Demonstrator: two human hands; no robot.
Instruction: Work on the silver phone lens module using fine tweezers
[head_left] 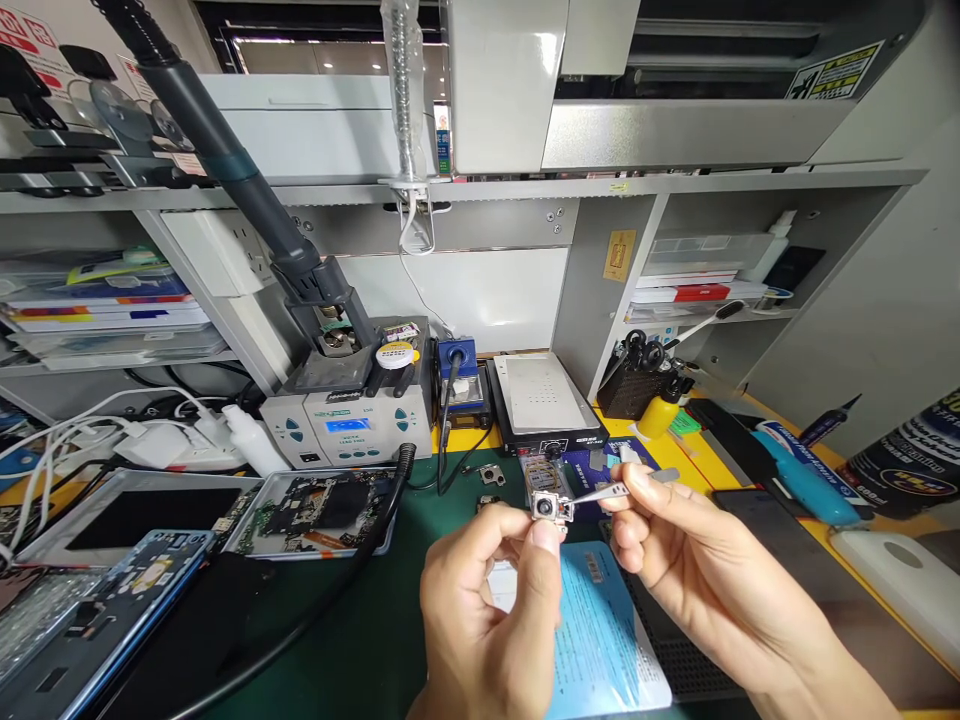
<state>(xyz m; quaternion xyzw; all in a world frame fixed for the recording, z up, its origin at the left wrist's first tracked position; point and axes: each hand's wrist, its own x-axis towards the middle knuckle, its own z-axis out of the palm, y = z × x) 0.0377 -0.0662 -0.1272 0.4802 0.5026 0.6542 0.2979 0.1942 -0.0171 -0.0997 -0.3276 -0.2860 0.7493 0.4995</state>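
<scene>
Between thumb and forefinger, my left hand (491, 610) pinches a small phone camera module (546, 505), its round dark lens facing me. Silver tweezers (600, 492) are gripped in my right hand (682, 545), their tips touching or nearly touching the module's right side. Whether the tips grip any part is too small to tell. A blue printed packet (600, 630) lies on the green mat (360, 620) beneath both hands. More small metal parts (491, 475) rest on the mat just behind my left hand.
A hot-air station (352, 420) with a black hose (337, 580) stands behind, left of a soldering iron (453, 370) and a flat heating plate (551, 400). Opened phone parts (322, 510) lie at left. A yellow bottle (660, 408) and teal tool (814, 475) are at right.
</scene>
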